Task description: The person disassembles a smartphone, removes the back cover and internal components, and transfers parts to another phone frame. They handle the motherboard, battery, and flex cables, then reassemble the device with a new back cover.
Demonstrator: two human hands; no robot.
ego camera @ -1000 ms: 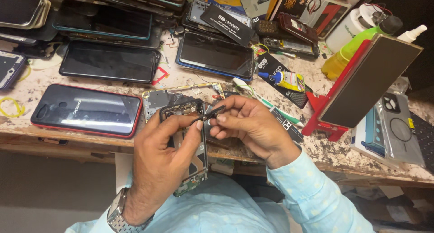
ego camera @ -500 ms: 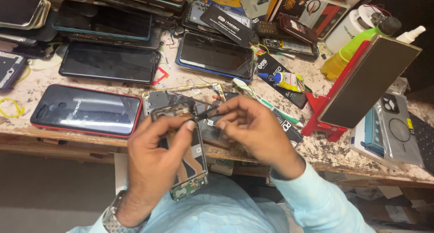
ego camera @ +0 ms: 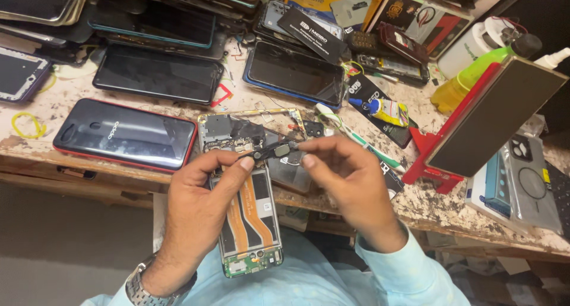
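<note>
Lifted since before, the small black part (ego camera: 274, 152) is pinched by left hand (ego camera: 199, 214) and right hand (ego camera: 350, 184) above the opened phone (ego camera: 249, 217), overhanging the bench's near edge (ego camera: 89, 178).

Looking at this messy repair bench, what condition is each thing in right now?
opened phone: back off, orange ribbon cables and green board showing.
small black part: pinched between both hands, above the phone.
left hand: holding the phone.
right hand: gripping the part.
red-edged phone: lying flat, screen dark.
blue-edged phone: lying flat, screen dark.

An opened phone (ego camera: 246, 217), back cover off, shows 2 orange flex cables; a small black part (ego camera: 274, 152) is lifted above it.
</note>
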